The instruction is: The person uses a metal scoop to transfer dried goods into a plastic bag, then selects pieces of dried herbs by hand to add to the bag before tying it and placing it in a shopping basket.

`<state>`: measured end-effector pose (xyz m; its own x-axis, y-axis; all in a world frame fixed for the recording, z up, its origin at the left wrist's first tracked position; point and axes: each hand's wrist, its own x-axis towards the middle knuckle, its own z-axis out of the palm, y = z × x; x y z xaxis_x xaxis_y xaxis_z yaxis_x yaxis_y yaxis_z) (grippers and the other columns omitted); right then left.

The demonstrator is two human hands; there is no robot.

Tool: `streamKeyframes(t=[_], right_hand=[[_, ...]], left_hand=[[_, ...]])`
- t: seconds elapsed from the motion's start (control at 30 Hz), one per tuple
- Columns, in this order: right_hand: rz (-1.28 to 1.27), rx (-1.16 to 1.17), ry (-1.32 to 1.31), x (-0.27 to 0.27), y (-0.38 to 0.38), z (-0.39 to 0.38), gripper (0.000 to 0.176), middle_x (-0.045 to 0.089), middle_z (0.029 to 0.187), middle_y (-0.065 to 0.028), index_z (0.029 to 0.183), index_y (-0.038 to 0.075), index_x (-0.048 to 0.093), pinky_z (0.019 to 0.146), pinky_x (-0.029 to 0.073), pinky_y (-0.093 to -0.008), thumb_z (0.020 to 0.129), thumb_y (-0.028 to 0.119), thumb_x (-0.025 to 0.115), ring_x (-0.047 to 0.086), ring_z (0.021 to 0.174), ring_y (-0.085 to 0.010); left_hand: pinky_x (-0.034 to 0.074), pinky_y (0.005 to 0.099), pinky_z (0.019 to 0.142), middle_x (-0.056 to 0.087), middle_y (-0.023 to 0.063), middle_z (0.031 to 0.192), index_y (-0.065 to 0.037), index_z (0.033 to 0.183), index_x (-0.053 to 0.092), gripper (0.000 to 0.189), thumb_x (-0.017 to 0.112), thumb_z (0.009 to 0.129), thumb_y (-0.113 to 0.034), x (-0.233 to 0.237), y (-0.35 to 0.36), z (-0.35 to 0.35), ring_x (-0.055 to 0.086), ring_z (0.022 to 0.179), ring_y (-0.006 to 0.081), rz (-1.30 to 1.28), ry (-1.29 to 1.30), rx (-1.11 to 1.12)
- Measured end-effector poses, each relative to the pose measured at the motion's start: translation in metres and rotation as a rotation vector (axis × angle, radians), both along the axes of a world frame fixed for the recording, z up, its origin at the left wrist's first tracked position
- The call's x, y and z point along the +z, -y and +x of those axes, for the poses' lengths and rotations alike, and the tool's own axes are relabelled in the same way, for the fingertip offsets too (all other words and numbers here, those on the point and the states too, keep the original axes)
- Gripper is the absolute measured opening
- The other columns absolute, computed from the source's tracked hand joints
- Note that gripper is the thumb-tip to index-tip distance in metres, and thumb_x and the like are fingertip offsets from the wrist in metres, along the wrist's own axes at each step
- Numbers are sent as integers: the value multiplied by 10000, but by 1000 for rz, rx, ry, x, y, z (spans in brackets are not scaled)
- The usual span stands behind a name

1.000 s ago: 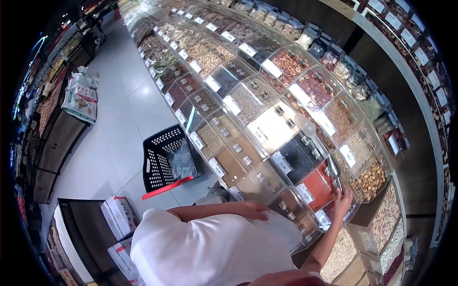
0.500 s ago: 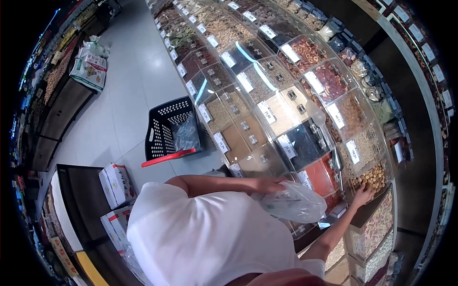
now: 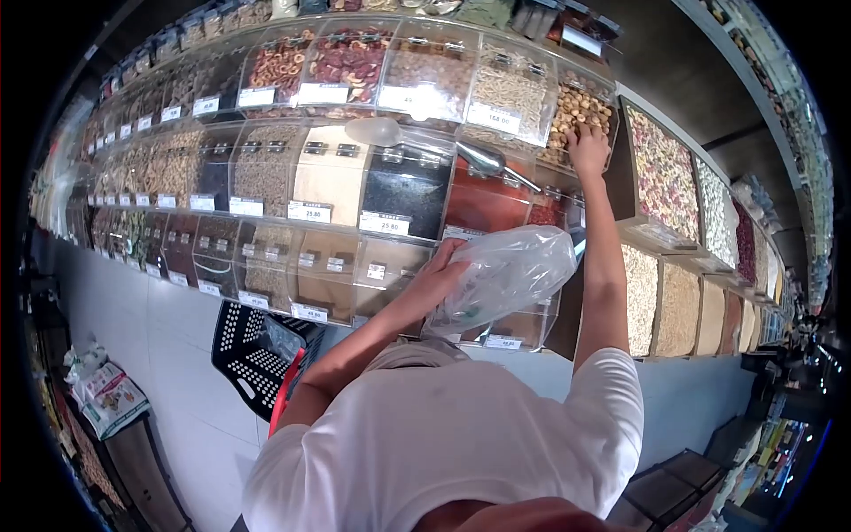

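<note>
My left hand [image 3: 441,273] is closed on the gathered edge of a clear plastic bag [image 3: 519,266], which puffs out to the right over the front row of bins. My right hand [image 3: 588,151] reaches into the top-row corner bin [image 3: 610,155] of small, round, brown dried pieces [image 3: 581,105]. Its fingers are bent and slightly apart, with the fingertips down among the pieces. Left of that bin, a metal scoop [image 3: 483,160] lies on the lids above a bin of red powder [image 3: 487,199]. Beside it rests a pale plastic scoop [image 3: 372,132].
A black shopping basket [image 3: 253,359] with a red handle stands on the floor at the left, a plastic bag inside. Lidded bins with price tags stretch left. Open bins of dried flowers [image 3: 660,177] and grains [image 3: 678,310] line the right side. Printed sacks [image 3: 111,399] lie farther left.
The view has turned to the right, so the bins now run across the frame. My right hand stays in the corner bin, and the left hand still holds the plastic bag.
</note>
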<state>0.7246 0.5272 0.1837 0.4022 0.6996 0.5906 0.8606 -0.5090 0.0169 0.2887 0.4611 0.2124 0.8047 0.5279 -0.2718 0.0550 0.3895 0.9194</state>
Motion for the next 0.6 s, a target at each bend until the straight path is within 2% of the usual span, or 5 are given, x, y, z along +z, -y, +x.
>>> streamKeyframes(t=[0.23, 0.33, 0.43, 0.53, 0.6], right_hand=[[14, 25, -17, 5, 10, -6, 465, 585, 1048, -138, 1087, 123, 667, 859, 432, -463, 818, 501, 634, 556, 985, -340], [5, 45, 7, 12, 14, -16, 501, 583, 1060, -134, 1105, 117, 662, 875, 435, -437, 812, 523, 633, 557, 992, -333], [24, 68, -34, 12, 15, -11, 470, 586, 1083, -129, 1087, 115, 668, 874, 436, -434, 817, 498, 636, 557, 1001, -326], [-5, 29, -36, 8, 13, -6, 444, 588, 1092, -126, 1071, 119, 673, 868, 439, -433, 821, 485, 634, 559, 1000, -321], [47, 51, -41, 5, 12, -8, 443, 578, 1080, -117, 1057, 116, 675, 878, 421, -453, 803, 479, 657, 542, 1014, -318]], left_hand=[[439, 252, 568, 561, 31, 983, -119, 1181, 447, 264, 470, 967, -270, -9, -24, 39, 528, 745, 98, -143, 101, 69], [447, 253, 579, 574, 43, 1001, -112, 1216, 445, 330, 491, 951, -304, -11, -34, 47, 540, 754, 105, -180, 64, 77], [470, 289, 787, 556, 54, 1035, -87, 1167, 465, 274, 486, 961, -267, 8, -37, 52, 551, 950, 136, -300, 51, 74], [465, 256, 603, 593, 65, 1051, -80, 1309, 420, 452, 498, 939, -328, 3, -38, 62, 567, 772, 125, -327, 52, 81], [469, 303, 775, 561, 82, 1089, -66, 1252, 416, 388, 496, 950, -296, 2, -41, 65, 558, 936, 156, -342, 94, 31]])
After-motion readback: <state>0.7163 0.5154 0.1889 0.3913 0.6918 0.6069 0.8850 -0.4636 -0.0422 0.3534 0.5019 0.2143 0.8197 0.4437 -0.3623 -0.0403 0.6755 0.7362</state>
